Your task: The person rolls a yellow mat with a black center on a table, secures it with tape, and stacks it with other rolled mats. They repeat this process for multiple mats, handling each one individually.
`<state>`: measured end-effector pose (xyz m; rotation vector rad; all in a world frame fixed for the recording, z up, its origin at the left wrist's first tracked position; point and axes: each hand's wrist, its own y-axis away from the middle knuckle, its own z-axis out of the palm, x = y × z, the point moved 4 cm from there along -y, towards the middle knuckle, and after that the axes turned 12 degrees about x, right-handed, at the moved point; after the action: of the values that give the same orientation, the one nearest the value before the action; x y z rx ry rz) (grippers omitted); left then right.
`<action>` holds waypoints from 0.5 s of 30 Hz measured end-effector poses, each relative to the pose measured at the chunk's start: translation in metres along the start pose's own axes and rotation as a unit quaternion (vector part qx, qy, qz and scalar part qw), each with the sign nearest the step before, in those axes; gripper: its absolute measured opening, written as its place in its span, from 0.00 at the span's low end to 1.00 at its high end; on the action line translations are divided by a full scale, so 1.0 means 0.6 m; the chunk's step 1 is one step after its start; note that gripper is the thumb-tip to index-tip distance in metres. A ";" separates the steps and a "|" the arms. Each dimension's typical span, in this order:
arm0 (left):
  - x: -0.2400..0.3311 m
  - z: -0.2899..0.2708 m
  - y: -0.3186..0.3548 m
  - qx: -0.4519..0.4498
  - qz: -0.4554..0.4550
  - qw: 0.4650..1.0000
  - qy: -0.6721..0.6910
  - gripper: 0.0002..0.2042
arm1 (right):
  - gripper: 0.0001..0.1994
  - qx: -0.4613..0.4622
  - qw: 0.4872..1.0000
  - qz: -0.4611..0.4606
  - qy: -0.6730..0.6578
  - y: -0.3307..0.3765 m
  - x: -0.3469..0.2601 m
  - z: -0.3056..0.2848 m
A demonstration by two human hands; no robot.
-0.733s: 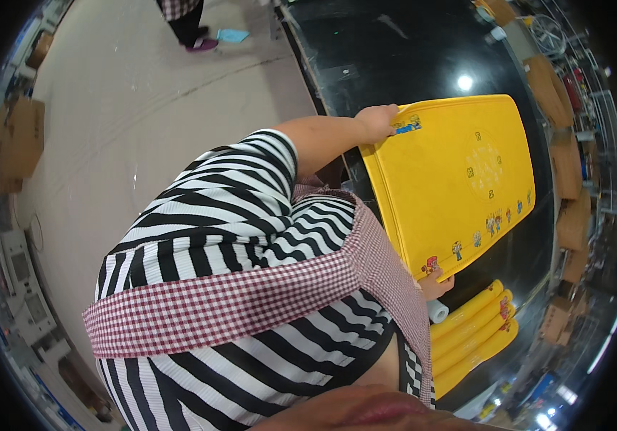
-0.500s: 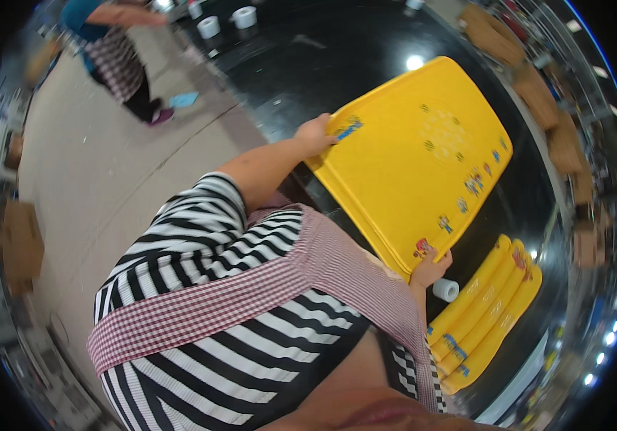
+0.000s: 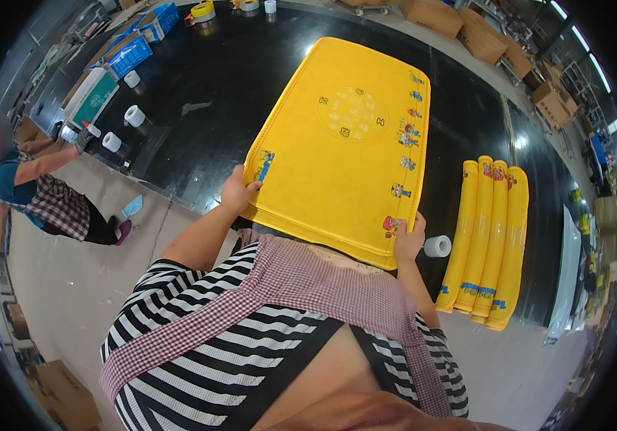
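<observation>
Head view: one large yellow mat lies flat on the black table, its near corners pinched by the left hand and right hand. Three rolled yellow mats lie just right, one white tape roll beside them.

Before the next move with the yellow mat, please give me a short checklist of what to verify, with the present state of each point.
1. Left hand grips the near left corner of the yellow mat: ok.
2. Right hand grips the near right corner: ok.
3. Mat lies flat on the black table: ok.
4. Rolled yellow mats lie apart from it: ok.
5. White tape roll clear of the right hand: not ok, very close.
6. Far edge free: cannot tell.
</observation>
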<state>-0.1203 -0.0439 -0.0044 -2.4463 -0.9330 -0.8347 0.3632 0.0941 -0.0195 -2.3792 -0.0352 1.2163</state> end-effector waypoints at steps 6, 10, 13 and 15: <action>0.002 -0.015 0.012 -0.033 -0.032 0.998 0.044 0.25 | 0.29 -0.139 0.969 0.180 -0.096 0.013 0.008 -0.024; -0.033 -0.015 0.026 -0.111 -0.233 0.935 0.243 0.16 | 0.30 -0.345 0.853 0.350 -0.176 0.050 -0.014 -0.061; -0.024 -0.016 0.039 -0.176 -0.318 0.871 0.329 0.13 | 0.24 -0.349 0.837 0.372 -0.197 0.071 -0.012 -0.068; -0.013 -0.018 0.035 -0.183 -0.313 0.874 0.325 0.15 | 0.21 -0.323 0.837 0.382 -0.222 0.071 -0.009 -0.067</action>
<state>-0.1149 -0.0681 -0.0042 -1.8460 -1.3793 -2.0579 0.3835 0.0390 -0.0130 -2.6763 0.4756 2.4519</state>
